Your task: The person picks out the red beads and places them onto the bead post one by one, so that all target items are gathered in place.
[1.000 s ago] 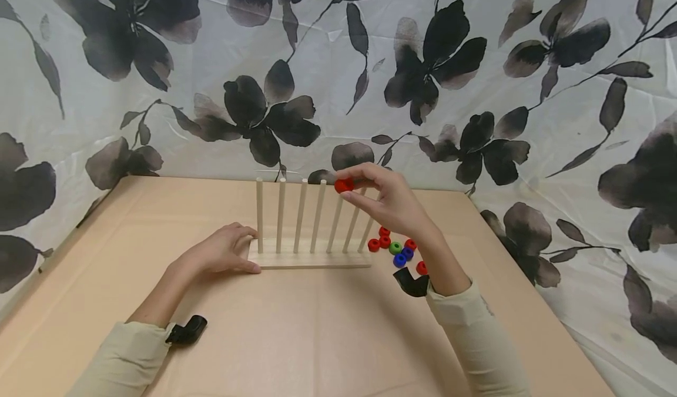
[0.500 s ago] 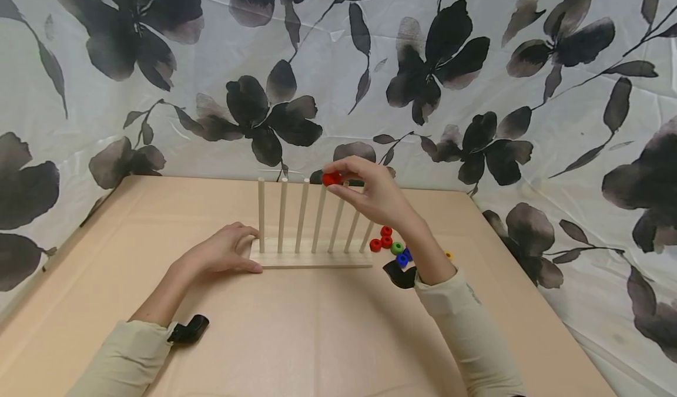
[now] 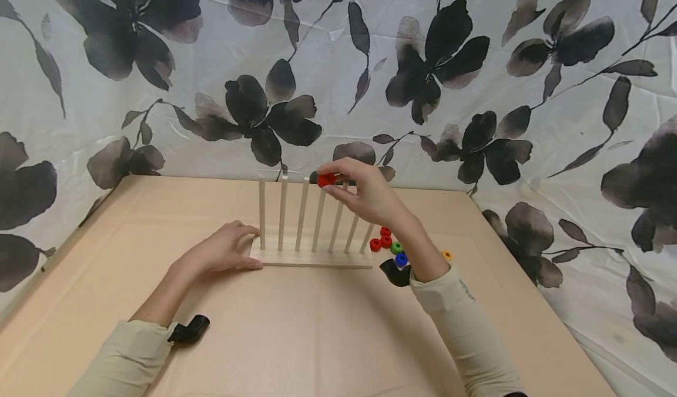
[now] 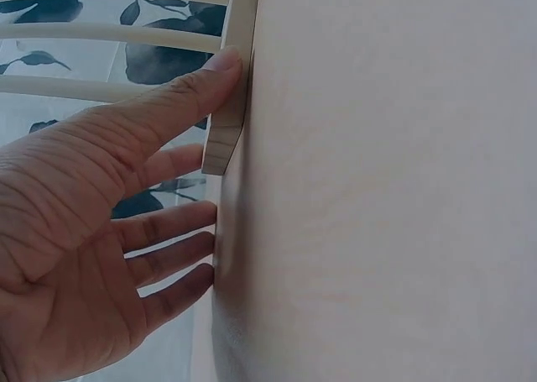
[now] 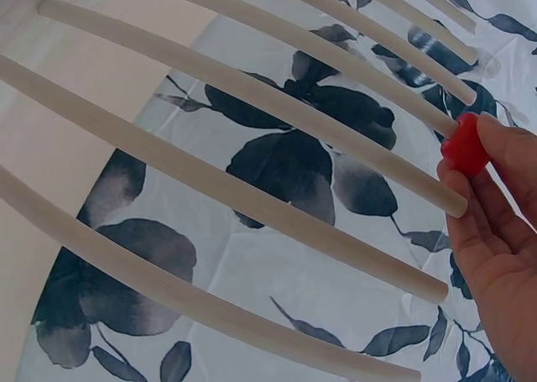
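Observation:
A wooden peg rack [image 3: 317, 260], a flat base with several upright dowels, stands on the table. My left hand [image 3: 224, 249] grips the base's left end; in the left wrist view the thumb [image 4: 222, 63] lies on its front edge, with the index finger behind. Between thumb and fingertips my right hand [image 3: 370, 194] pinches a red bead [image 3: 325, 180]. In the right wrist view, this bead [image 5: 466, 144] is at the tip of the middle peg [image 5: 377, 84]; whether the peg has entered its hole cannot be seen.
Right of the rack lie loose beads: several red [image 3: 375, 245], a green bead [image 3: 396, 248], a blue bead [image 3: 401, 260] and a yellow bead [image 3: 447, 255]. My right forearm hides part of that group. A floral cloth [image 3: 338, 91] hangs behind the table [image 3: 296, 338].
My right hand has moved left with the red bead, from over the pegs right of centre to the top of the middle peg. My left hand has stayed on the base.

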`<action>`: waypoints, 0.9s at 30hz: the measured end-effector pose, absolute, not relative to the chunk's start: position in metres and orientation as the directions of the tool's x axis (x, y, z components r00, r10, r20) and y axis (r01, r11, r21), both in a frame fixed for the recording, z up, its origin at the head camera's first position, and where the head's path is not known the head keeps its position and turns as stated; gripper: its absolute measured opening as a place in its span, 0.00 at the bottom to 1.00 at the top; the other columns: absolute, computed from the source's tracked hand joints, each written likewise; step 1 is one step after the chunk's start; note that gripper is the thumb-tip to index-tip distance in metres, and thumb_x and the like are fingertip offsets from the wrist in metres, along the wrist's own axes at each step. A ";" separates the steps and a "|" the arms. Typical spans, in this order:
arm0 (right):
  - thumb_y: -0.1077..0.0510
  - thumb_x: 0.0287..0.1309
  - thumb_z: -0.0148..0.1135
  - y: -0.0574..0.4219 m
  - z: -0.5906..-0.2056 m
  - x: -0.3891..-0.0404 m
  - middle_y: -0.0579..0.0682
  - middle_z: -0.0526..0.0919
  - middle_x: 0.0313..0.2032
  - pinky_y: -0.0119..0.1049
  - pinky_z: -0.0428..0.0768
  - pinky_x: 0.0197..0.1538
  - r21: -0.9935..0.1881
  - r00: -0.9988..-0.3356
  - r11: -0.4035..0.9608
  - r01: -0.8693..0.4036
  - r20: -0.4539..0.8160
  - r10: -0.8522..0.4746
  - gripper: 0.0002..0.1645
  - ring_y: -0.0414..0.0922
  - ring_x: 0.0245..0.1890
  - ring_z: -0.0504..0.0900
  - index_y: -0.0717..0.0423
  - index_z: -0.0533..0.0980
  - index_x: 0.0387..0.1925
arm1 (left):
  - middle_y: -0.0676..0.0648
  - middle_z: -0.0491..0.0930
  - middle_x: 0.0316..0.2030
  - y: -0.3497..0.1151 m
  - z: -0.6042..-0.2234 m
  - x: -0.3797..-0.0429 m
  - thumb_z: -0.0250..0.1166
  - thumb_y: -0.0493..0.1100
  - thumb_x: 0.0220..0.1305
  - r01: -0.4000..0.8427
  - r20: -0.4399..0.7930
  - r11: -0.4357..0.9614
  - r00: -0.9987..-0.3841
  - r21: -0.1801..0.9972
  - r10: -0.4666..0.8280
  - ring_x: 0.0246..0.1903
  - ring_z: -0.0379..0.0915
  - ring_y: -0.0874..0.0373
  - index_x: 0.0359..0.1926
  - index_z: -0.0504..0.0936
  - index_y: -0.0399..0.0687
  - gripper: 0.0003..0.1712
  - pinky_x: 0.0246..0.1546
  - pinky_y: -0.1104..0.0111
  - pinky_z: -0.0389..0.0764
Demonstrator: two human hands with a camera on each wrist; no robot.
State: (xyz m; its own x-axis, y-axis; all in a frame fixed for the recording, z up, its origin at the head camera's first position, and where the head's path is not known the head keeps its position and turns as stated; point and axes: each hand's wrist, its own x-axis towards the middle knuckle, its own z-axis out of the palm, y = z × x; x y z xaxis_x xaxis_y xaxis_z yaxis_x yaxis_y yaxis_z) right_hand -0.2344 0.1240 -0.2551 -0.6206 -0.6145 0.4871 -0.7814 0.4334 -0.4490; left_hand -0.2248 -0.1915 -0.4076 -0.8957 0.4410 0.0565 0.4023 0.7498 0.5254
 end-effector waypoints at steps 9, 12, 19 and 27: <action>0.63 0.63 0.70 0.125 -0.256 -0.231 0.53 0.85 0.53 0.42 0.82 0.57 -0.432 -0.637 0.470 -0.770 0.482 -0.601 0.20 0.47 0.50 0.82 0.60 0.81 0.57 | 0.31 0.74 0.57 -0.192 -0.408 -0.225 0.81 0.59 0.50 0.387 0.047 0.749 -0.901 0.538 0.432 0.61 0.68 0.32 0.62 0.78 0.39 0.45 0.61 0.38 0.70; 0.63 0.64 0.70 0.125 -0.255 -0.228 0.53 0.85 0.53 0.42 0.82 0.58 -0.436 -0.640 0.469 -0.768 0.487 -0.594 0.20 0.47 0.51 0.82 0.60 0.81 0.57 | 0.31 0.74 0.57 -0.192 -0.407 -0.225 0.81 0.59 0.49 0.391 0.049 0.747 -0.899 0.538 0.435 0.60 0.68 0.32 0.62 0.78 0.40 0.44 0.61 0.38 0.70; 0.61 0.64 0.70 0.128 -0.254 -0.221 0.52 0.85 0.54 0.41 0.80 0.58 -0.428 -0.629 0.461 -0.777 0.506 -0.591 0.19 0.46 0.52 0.81 0.59 0.81 0.56 | 0.31 0.73 0.58 -0.190 -0.405 -0.223 0.81 0.59 0.49 0.379 0.035 0.747 -0.901 0.546 0.432 0.61 0.68 0.32 0.62 0.78 0.41 0.44 0.61 0.38 0.69; 0.61 0.63 0.71 0.134 -0.257 -0.209 0.51 0.85 0.54 0.42 0.82 0.56 -0.429 -0.616 0.444 -0.787 0.520 -0.591 0.20 0.47 0.51 0.81 0.58 0.81 0.56 | 0.30 0.73 0.58 -0.190 -0.405 -0.224 0.81 0.59 0.50 0.374 0.030 0.745 -0.902 0.552 0.431 0.61 0.67 0.32 0.63 0.77 0.41 0.45 0.62 0.38 0.69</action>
State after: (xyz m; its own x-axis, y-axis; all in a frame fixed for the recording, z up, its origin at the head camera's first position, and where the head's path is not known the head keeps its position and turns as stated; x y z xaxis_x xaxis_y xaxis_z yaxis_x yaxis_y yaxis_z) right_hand -0.2093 0.1339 -0.2568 -0.6165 -0.5911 0.5201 -0.7870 0.4436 -0.4287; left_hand -0.2236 -0.1897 -0.4055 -0.9019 0.4308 0.0297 0.3741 0.7450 0.5522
